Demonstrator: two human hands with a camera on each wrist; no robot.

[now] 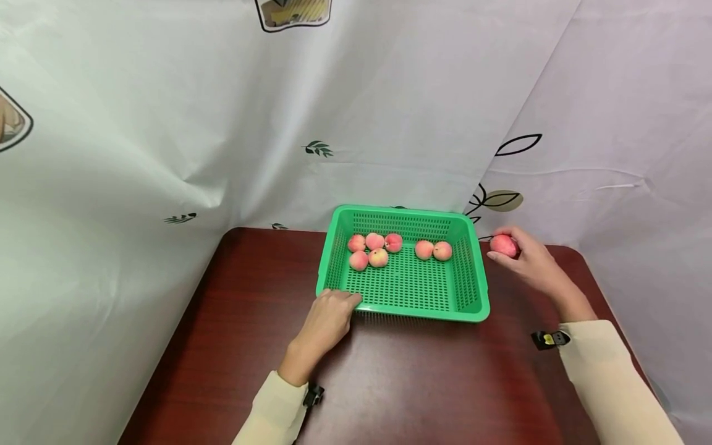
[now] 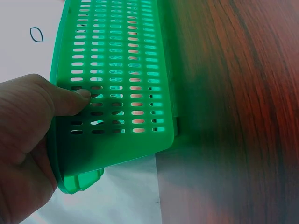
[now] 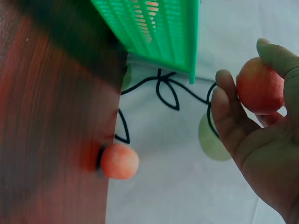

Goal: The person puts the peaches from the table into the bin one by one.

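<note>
A green plastic basket (image 1: 423,312) with slotted sides stands on the table. My left hand (image 1: 329,318) grips its near rim at the left corner. In the left wrist view the thumb (image 2: 70,100) presses on the outside of the basket wall (image 2: 112,144). Inside lie several red-and-yellow peaches (image 1: 378,258) grouped at the left, and two peaches (image 1: 424,250) side by side further right. Beyond the basket's right side, my right hand (image 1: 531,259) holds another peach (image 3: 260,86) between thumb and fingers, raised above the table in the right wrist view.
One loose peach (image 3: 119,161) rests on the dark red wooden table (image 1: 239,346), close to its edge, in the right wrist view. White printed sheeting (image 1: 267,111) hangs behind the table and along its sides.
</note>
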